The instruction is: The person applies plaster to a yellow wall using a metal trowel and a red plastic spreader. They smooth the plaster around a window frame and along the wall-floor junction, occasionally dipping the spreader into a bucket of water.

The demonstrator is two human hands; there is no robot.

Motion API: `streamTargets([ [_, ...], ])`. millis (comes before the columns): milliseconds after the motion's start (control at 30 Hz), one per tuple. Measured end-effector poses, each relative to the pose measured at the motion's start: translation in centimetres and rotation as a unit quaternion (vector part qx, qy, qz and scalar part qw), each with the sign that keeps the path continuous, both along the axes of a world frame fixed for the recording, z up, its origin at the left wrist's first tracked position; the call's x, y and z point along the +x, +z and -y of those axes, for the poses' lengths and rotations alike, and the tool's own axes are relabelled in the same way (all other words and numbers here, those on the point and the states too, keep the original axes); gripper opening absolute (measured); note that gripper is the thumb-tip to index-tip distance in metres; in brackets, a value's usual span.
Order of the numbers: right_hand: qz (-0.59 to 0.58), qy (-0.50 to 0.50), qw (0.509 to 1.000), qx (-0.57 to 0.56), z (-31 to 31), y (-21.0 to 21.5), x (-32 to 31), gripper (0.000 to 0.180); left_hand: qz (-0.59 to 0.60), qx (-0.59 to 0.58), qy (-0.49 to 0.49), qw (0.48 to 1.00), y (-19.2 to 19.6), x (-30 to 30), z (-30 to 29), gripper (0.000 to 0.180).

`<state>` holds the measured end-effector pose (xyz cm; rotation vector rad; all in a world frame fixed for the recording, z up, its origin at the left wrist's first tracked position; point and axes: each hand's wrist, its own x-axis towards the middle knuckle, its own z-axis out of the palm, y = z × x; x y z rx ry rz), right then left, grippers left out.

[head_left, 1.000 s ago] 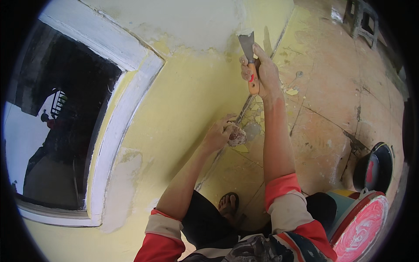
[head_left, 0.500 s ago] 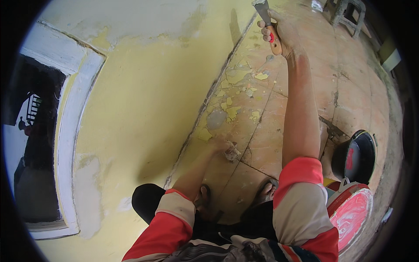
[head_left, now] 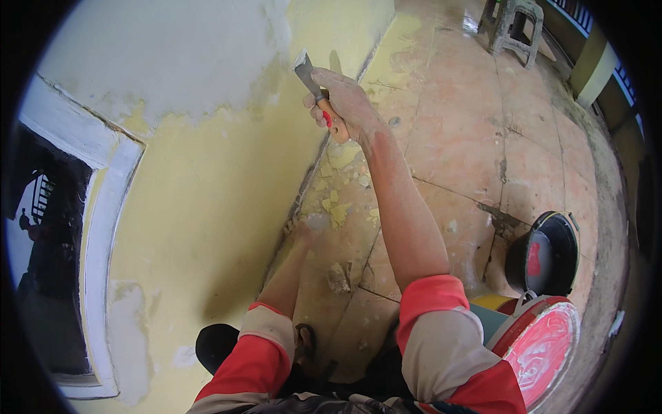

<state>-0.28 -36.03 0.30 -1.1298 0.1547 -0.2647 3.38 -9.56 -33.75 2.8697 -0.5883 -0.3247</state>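
Observation:
My right hand [head_left: 348, 103] is wrapped round the wooden handle of a putty knife [head_left: 308, 77], held up in front of the yellow wall [head_left: 207, 179]. Some whitish stuff clings to its blade tip, which points up and left. Low by the foot of the wall is my left hand [head_left: 303, 233], blurred, so its fingers do not show clearly. Beside it lies a pale grey chip [head_left: 318, 221], among several yellow paint flakes [head_left: 338, 212] on the tiles. A crumpled whitish lump [head_left: 338, 278] rests on the floor nearer to me.
At the right stand a black bucket [head_left: 558, 255] and a pail with a red-and-white smeared lid [head_left: 545, 352]. A stained stool [head_left: 516, 31] is at the far right, near a pillar [head_left: 594, 76]. A white-framed window [head_left: 110, 234] is in the wall at the left.
My right hand has moved left with the putty knife, from above the floor to before the wall. My left hand has shifted from beside the crumpled lump towards the wall. The view has turned.

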Motion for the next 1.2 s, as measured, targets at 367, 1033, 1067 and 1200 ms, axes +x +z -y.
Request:
streamTargets([
  [367, 0.025, 0.072, 0.982, -0.173, -2.6, -9.5, -1.6, 0.048, -0.31, -0.567, 0.213, 0.733, 15.8, -1.4, 0.3, 0.037],
  [1033, 0.346, 0.052, 0.787, -0.509, -7.7, -7.7, -4.3, 0.055, -0.351, -0.622, 0.22, 0.664, 34.5, -4.7, -4.9, 0.044],
  [1067, 0.335, 0.065, 0.784, -0.519, -7.6, -7.7, -4.3, 0.055, -0.352, -0.627, 0.217, 0.66, 34.2, -4.6, -5.1, 0.044],
  [1200, 0.309, 0.091, 0.773, -0.547, -7.0, -8.1, -5.0, 0.053, -0.384, -0.637, 0.212, 0.634, 33.3, -4.5, -6.7, 0.043],
])
